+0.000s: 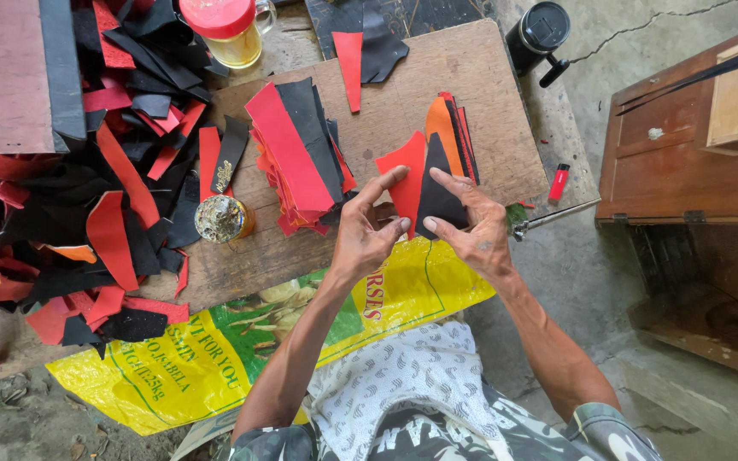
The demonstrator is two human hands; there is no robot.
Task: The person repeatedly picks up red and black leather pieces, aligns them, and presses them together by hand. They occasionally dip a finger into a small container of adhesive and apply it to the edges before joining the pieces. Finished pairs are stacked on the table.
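Clearly, left hand: the left hand point(367, 229) pinches the red leather piece point(405, 175) between thumb and fingers, low on its left edge
Right hand: the right hand point(470, 224) pinches the black leather piece point(437, 201), thumb on its lower edge and forefinger stretched along its upper right side
Held pieces: the red one and the black one lie side by side and touch, raised just above the wooden board point(437, 94), near its front right part
Behind the hands: a small stack of orange, red and black cut pieces point(453, 128) lies on the board, just beyond the held pair
Middle of the board: a thicker pile of red and black strips point(296, 154), with a round tin point(219, 218) just to its left
Left side: a loose heap of red and black scraps point(104, 196) spreads over the table
Far edge: a jar with a red lid point(225, 30)
Right of the board: a red lighter point(559, 182) and a black flask point(538, 36)
Under the forearms: a yellow printed sack point(215, 358)
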